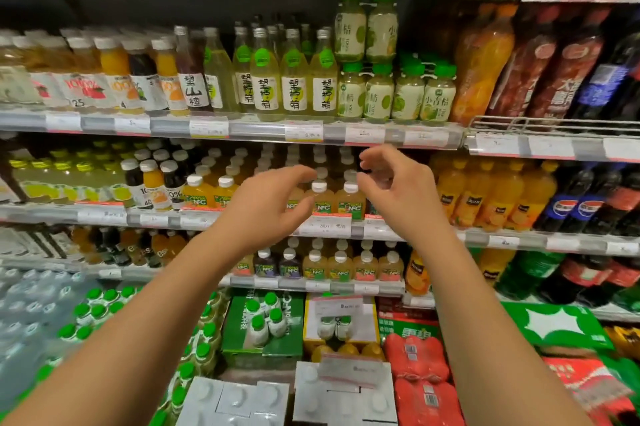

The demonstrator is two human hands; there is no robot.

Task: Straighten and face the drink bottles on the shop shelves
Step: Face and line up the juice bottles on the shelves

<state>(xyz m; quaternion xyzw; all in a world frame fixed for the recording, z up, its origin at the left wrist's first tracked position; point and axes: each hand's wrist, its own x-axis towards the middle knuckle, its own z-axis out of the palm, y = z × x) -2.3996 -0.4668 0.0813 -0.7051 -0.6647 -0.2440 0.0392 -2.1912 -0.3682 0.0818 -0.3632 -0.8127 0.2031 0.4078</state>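
Head view, centre of frame. The left hand [266,211] hung with fingers loosely curled and apart, holding nothing, in front of the NFC bottles [322,199] on the middle shelf [104,214]. The right hand [394,183], also empty, had thumb and fingers curved with a gap between them, just right of the same white-capped row. These small plastic juice bottles probably felt light and fairly stiff, with slick labels; a hold round the shoulder or cap would likely turn them best. Neighbours stood touching, so room to twist looked tight. Above, the price rail [311,133] overhung the caps, limiting lift; the shelf lip guarded the front edge.
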